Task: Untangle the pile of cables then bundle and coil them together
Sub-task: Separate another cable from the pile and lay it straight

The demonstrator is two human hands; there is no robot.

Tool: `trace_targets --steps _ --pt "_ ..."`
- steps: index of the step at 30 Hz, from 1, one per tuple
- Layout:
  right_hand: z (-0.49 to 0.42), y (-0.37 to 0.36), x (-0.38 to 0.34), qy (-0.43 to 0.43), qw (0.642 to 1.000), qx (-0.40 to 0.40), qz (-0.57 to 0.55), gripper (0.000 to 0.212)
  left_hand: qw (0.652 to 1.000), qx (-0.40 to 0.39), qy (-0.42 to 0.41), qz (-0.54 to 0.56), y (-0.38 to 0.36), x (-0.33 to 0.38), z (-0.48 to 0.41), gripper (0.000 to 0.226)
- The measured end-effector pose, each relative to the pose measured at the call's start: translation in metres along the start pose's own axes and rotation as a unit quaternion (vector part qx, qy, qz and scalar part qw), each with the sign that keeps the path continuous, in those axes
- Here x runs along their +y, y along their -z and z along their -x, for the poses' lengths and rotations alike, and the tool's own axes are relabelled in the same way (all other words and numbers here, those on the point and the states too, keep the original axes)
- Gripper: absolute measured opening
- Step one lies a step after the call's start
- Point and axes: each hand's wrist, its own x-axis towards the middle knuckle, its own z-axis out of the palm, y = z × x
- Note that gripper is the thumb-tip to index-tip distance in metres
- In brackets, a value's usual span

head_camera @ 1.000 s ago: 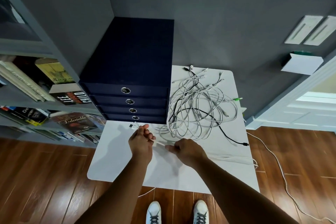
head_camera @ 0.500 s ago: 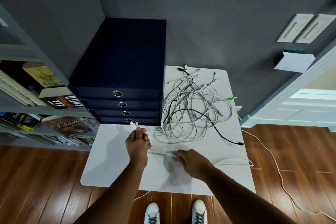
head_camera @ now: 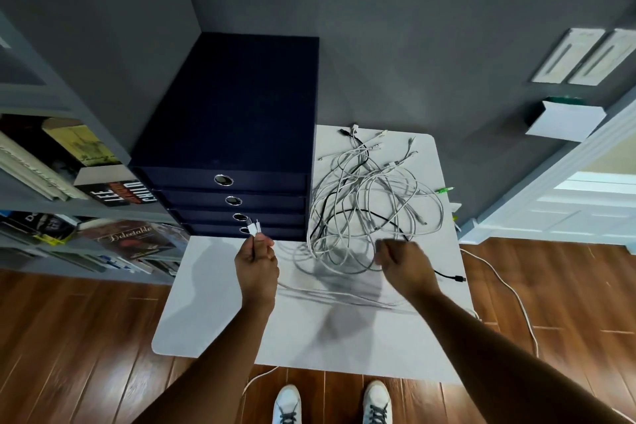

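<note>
Untangling: left grip (head_camera: 256, 265) is pinching white plug ends (head_camera: 253, 227); right grip (head_camera: 404, 265) is curling at five o'clock of the cable pile (head_camera: 371, 203), contents unclear; next is probably drawing strands free

Cable pile (head_camera: 371, 210): tangled, on the worktop (head_camera: 206, 320).
A loose tangle of white cables, with one black cable (head_camera: 447, 275) threaded through it, is spread over the right half of the white worktop, with connector ends fanned toward the far edge. One white cable (head_camera: 330, 296) is stretched flat across the near side. Two white plugs (head_camera: 254, 227) are held upright in the grip of the left hand (head_camera: 256, 265).
</note>
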Motion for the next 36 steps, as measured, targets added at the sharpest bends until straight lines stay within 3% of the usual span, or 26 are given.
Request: trace_targets --steps 2,6,11,13,15,18,23,27,29,36 --pt "-0.023 0.008 -0.018 -0.013 0.997 0.017 -0.072 0.047 1.0 -0.01 -0.019 0.006 -0.003 0.003 0.003 0.034" --pt "-0.069 0.003 -0.058 -0.02 0.992 -0.031 -0.122 0.029 0.998 -0.022 -0.052 0.007 -0.006 0.01 0.009 0.033" --pt "-0.09 -0.023 -0.086 -0.131 0.981 -0.139 -0.022 0.027 0.995 -0.048 -0.087 0.019 -0.008 0.022 0.02 0.032" --pt "-0.091 -0.032 -0.085 -0.159 0.976 -0.151 -0.008 0.017 0.993 -0.064 -0.102 0.012 -0.01 0.026 0.024 0.033" --pt "-0.091 -0.035 -0.081 -0.164 0.978 -0.114 -0.061 0.008 0.989 -0.089 -0.115 -0.005 -0.013 0.029 0.027 0.033" --pt "-0.09 -0.019 -0.088 -0.105 0.974 0.003 -0.2 0.013 0.982 -0.132 -0.127 -0.041 -0.022 0.034 0.035 0.033" --pt "-0.087 0.033 -0.114 -0.031 0.882 0.108 -0.457 0.027 0.972 -0.19 -0.129 -0.044 -0.05 0.043 0.051 0.033" --pt "-0.066 0.069 -0.123 0.038 0.837 0.115 -0.533 0.023 0.973 -0.202 -0.104 -0.044 -0.075 0.051 0.05 0.034" --pt "-0.05 0.07 -0.113 0.068 0.843 0.108 -0.523 0.031 0.976 -0.201 -0.077 -0.035 -0.089 0.058 0.047 0.034" --pt "0.021 0.035 -0.063 0.099 0.926 0.023 -0.364 0.031 0.973 -0.202 0.107 0.026 -0.127 0.07 0.034 0.034"
